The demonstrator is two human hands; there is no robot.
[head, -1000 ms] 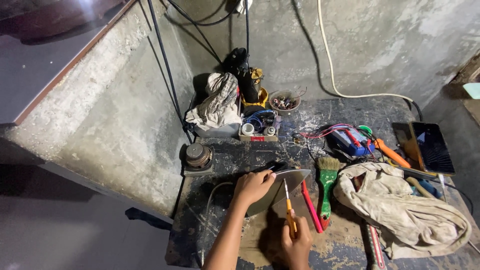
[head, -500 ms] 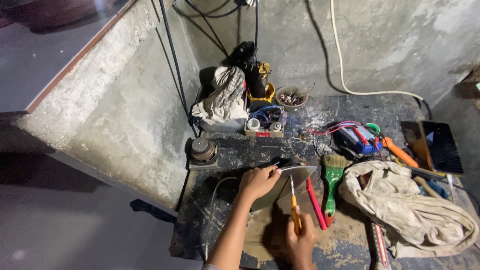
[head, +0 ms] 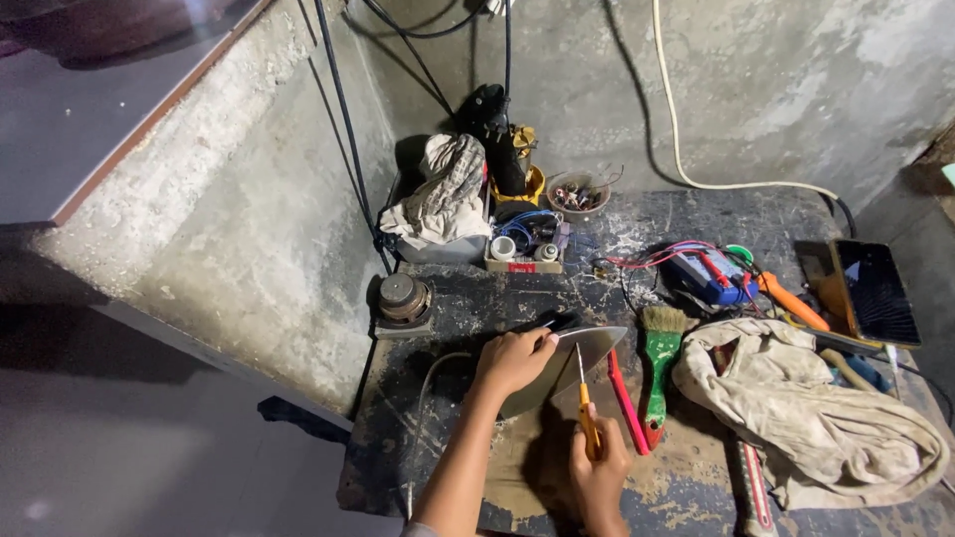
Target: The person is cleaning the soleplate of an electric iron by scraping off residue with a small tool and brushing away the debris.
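My left hand (head: 512, 360) presses down on a pointed grey metal plate (head: 587, 350), seemingly the sole of a clothes iron, lying on the dark worn workbench (head: 647, 224). A black part of the iron (head: 563, 320) shows just beyond my fingers. My right hand (head: 600, 471) grips an orange-handled screwdriver (head: 587, 416) upright, its thin shaft reaching up to the plate's surface. A red-handled tool (head: 627, 400) lies just right of the screwdriver.
A green-handled paintbrush (head: 658, 363) and a crumpled beige cloth (head: 816, 413) lie to the right. Farther back sit a blue multimeter with red leads (head: 708, 272), a dark phone (head: 875, 292), a box of small parts (head: 525, 247), a bowl (head: 578, 192), a rag bundle (head: 443, 194) and a round metal piece (head: 403, 297).
The view has shifted slightly. My hands stay on the plate and screwdriver, with the screwdriver tip still at the plate.
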